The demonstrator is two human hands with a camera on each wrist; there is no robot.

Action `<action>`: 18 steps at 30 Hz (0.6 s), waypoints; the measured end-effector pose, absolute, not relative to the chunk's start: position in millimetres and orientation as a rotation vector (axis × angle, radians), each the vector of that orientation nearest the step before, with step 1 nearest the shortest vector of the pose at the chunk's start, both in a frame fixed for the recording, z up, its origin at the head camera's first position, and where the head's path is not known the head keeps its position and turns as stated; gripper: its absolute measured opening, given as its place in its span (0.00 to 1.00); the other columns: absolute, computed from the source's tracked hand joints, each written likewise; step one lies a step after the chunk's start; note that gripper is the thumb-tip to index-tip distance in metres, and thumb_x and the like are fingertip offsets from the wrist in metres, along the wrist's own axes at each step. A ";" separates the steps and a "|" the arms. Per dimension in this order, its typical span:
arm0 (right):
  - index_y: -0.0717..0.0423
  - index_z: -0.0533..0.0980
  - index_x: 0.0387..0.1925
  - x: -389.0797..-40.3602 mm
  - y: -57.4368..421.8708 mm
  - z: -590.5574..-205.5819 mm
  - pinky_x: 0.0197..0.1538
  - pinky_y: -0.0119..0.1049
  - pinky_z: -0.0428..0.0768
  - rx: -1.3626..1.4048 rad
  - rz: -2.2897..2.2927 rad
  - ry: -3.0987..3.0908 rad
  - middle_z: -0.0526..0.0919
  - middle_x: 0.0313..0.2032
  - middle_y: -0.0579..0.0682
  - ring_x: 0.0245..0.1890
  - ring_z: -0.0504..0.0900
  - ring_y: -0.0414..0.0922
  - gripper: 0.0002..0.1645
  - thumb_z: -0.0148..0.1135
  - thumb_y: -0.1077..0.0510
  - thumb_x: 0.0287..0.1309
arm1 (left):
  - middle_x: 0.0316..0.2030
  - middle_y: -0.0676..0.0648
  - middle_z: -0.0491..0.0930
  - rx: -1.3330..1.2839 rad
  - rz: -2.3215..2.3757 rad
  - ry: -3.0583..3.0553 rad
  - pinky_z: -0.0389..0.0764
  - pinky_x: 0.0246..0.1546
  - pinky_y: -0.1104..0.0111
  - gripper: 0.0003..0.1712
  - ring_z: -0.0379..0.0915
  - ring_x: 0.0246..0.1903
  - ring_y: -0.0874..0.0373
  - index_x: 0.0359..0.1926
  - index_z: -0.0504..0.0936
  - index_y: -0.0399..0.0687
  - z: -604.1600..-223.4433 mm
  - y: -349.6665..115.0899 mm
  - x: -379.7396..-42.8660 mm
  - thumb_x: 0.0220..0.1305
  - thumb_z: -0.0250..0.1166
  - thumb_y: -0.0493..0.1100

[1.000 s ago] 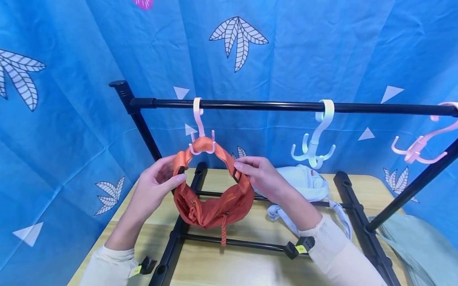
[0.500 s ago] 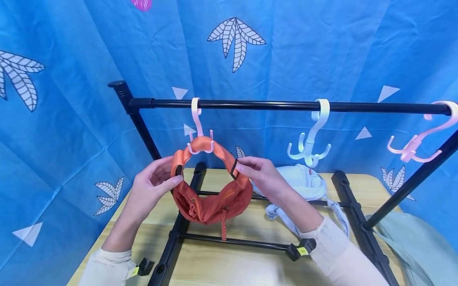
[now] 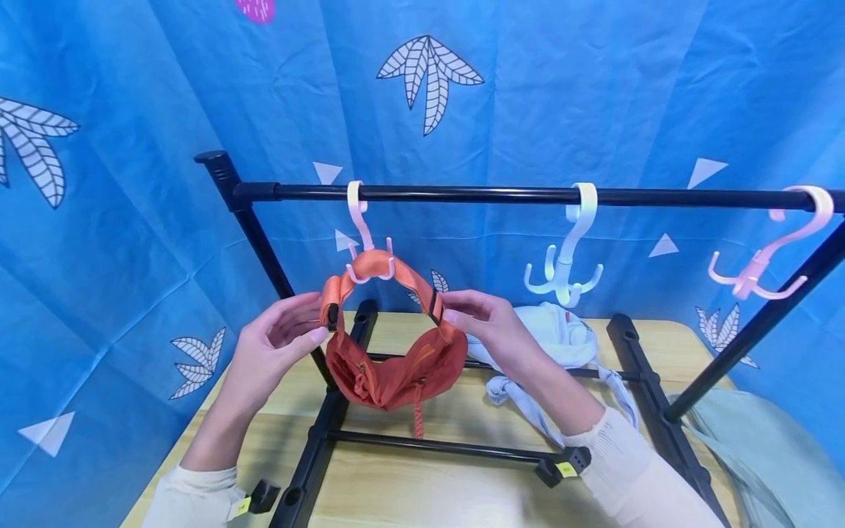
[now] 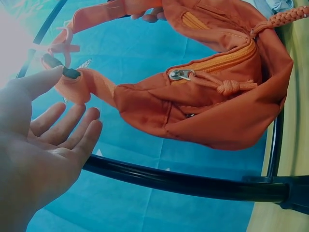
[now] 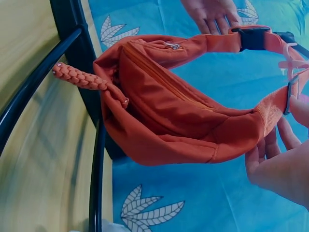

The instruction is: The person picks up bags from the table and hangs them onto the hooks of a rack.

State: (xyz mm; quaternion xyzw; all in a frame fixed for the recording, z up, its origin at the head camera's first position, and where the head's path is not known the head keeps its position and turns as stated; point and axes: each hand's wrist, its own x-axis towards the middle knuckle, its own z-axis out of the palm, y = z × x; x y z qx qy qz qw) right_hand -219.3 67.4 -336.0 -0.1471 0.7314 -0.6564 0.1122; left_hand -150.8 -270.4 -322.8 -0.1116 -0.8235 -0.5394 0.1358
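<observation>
An orange-red waist bag [image 3: 436, 367] hangs by its looped strap from the prongs of a pink hook [image 3: 359, 220] on a black rail. My left hand [image 3: 264, 356] is at the strap's left side, thumb tip right at the black buckle [image 4: 70, 71]. Its fingers are extended and spread behind the strap in the left wrist view. On the other side my right hand [image 3: 495, 326] pinches the strap near the black slider [image 3: 433, 304], thumb in front and fingers behind. A braided zip pull [image 5: 79, 77] dangles from the bag's front.
A pale blue four-pronged hook [image 3: 564, 268] and another pink hook [image 3: 752, 275] hang farther right on the black rail [image 3: 462, 193]. Behind my right arm lies a light blue bag [image 3: 557, 334]. Pale green fabric [image 3: 772, 447] lies at the right. A blue patterned curtain [image 3: 541, 88] stands close behind.
The bag has risen slightly. My left fingers have eased away from the strap, while my right hand keeps its pinch. The head view has shifted a little to the right.
</observation>
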 end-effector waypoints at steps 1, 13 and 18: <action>0.44 0.78 0.65 -218.9 68.7 -336.1 0.67 0.47 0.80 -0.433 -1.928 2.148 0.81 0.63 0.49 0.65 0.77 0.50 0.26 0.67 0.48 0.69 | 0.62 0.55 0.81 -0.322 -1.562 -2.384 0.79 0.56 0.82 0.29 0.80 0.57 0.68 0.71 0.73 0.51 -322.7 -270.3 -150.5 0.72 0.68 0.43; 0.50 0.78 0.65 -213.8 87.7 -341.4 0.67 0.43 0.81 -0.461 -1.935 2.198 0.81 0.64 0.50 0.67 0.76 0.49 0.26 0.67 0.48 0.69 | 0.62 0.54 0.82 -0.324 -1.524 -2.374 0.79 0.56 0.81 0.27 0.81 0.58 0.66 0.71 0.74 0.51 -323.3 -272.1 -147.2 0.73 0.66 0.43; 0.51 0.78 0.65 -212.5 95.7 -344.5 0.67 0.42 0.80 -0.458 -1.893 2.247 0.81 0.64 0.52 0.66 0.77 0.50 0.27 0.66 0.47 0.69 | 0.60 0.49 0.83 -0.304 -1.515 -2.374 0.80 0.55 0.81 0.26 0.81 0.56 0.67 0.69 0.75 0.50 -325.3 -274.9 -144.3 0.73 0.66 0.43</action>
